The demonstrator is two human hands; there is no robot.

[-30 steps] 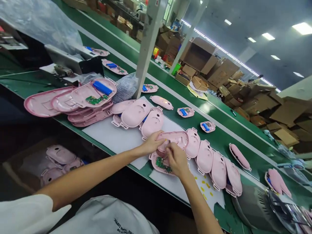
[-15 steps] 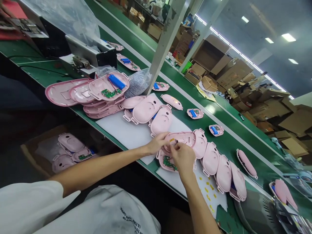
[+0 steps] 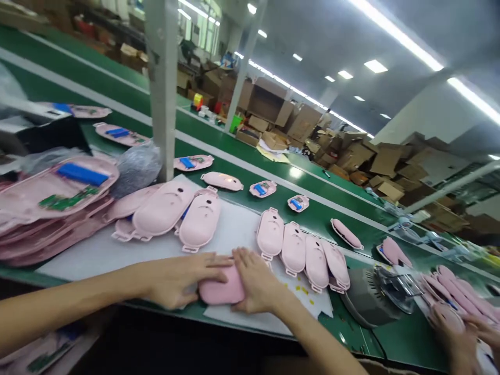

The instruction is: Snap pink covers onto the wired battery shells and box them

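A smooth pink plastic casing [image 3: 222, 289] lies on the white foam sheet [image 3: 230, 221] at the near edge of the bench. From the left, my left hand [image 3: 182, 278] grips it, with fingers over its top and the thumb low at its side. My right hand [image 3: 255, 284] wraps its right side, fingers extended over the far end. Its inside and underside are hidden. Just beyond is a row of pink casings, one being the nearest casing [image 3: 270, 234]. Small yellow tape pieces [image 3: 300, 289] lie right of my right hand.
At left, an open casing half [image 3: 58, 182] with a blue battery and green board tops a stack. A metal post [image 3: 160, 88] rises behind it. A grey machine [image 3: 371, 297] stands at right. Another person's hands [image 3: 453, 333] hold a pink casing at far right.
The pink shell, held inside-up above an open half with a green board, now lies smooth side up under both hands. My view has swung right, bringing another person's hands into sight.
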